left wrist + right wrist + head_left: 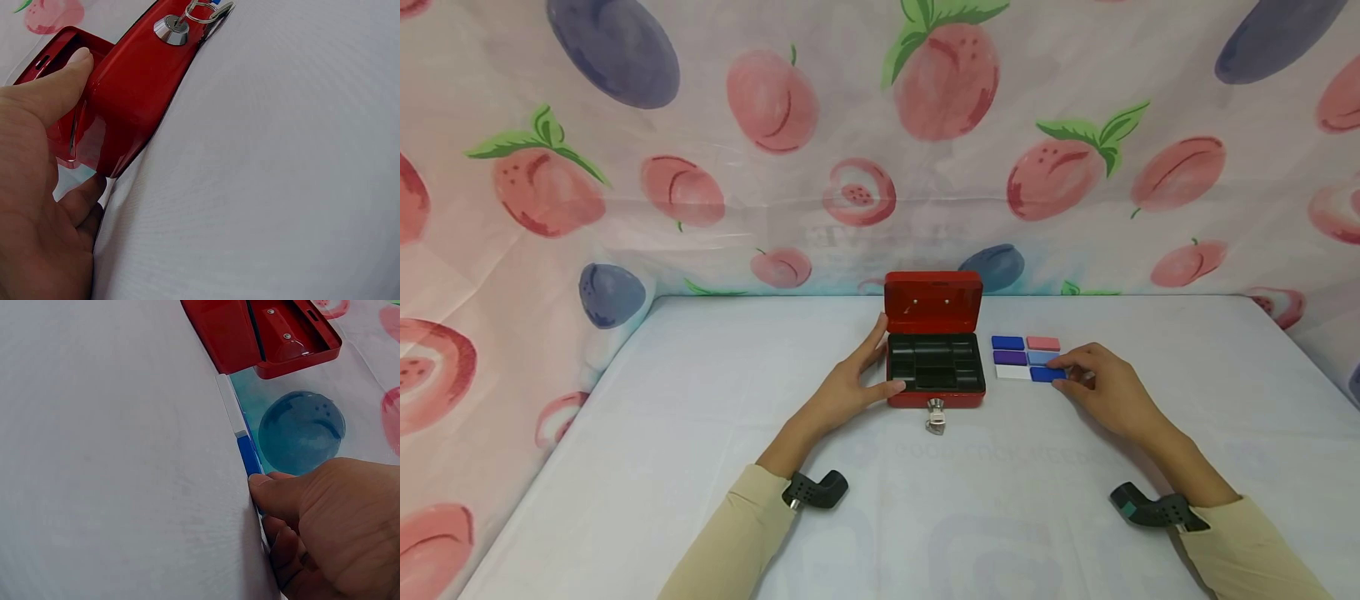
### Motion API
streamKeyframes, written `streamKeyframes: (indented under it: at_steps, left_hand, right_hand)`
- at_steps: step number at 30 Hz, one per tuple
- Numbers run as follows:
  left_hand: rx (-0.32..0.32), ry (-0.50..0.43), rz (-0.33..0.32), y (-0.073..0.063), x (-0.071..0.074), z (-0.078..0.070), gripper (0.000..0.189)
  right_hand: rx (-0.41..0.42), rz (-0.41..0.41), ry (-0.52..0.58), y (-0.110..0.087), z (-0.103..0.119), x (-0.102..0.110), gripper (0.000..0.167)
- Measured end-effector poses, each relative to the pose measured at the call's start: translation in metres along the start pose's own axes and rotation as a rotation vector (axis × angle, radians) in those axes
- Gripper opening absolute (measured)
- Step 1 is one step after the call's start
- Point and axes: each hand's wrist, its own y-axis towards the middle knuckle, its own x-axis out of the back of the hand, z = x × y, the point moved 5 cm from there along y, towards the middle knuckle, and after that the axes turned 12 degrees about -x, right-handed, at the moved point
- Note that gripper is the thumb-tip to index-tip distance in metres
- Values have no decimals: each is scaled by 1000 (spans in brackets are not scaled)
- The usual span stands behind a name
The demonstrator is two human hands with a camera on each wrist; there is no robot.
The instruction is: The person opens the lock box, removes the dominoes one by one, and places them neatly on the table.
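Observation:
A red cash box (pixel 958 401) stands with its lid (pixel 932 302) raised, and a black compartment tray (pixel 935 365) sits inside. My left hand (pixel 844 390) holds the box's left end, thumb over the front rim and fingers along the side, near the lid. Right of the box, several flat coloured blocks lie in two columns. My right hand (pixel 1108 393) has thumb and fingertips at the right end of the nearest dark blue block (pixel 1042 375). In the right wrist view the thumb presses that block's end (pixel 249 455); the other fingers are partly hidden behind it.
A key with a ring (pixel 936 423) hangs from the front lock. Beside the dark blue block lie a white block (pixel 1012 372), a purple block (pixel 1009 357), a light blue block (pixel 1039 357), and a pink block (pixel 1043 342). A fruit-print curtain (pixel 700 125) backs the white table (pixel 700 417).

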Motion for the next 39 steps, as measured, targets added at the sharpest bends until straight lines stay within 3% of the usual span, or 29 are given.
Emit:
streamKeyframes:
  at_steps: [4, 16, 21, 31, 39]
  left_hand:
    - [-1, 0, -10, 1, -1, 14, 92]
    - [20, 8, -4, 2, -1, 13, 93]
    - [20, 14, -12, 0, -2, 13, 93]
    - [3, 18, -9, 1, -4, 14, 93]
    - [32, 29, -9, 0, 0, 14, 93]
  right_hand:
    - [4, -3, -6, 0, 0, 1, 23]
    - [-3, 9, 11, 1, -3, 1, 24]
    - [-50, 49, 53, 0, -10, 3, 24]
    - [-288, 83, 271, -3, -34, 10, 40]
    - [-271, 62, 404, 1, -36, 6, 43]
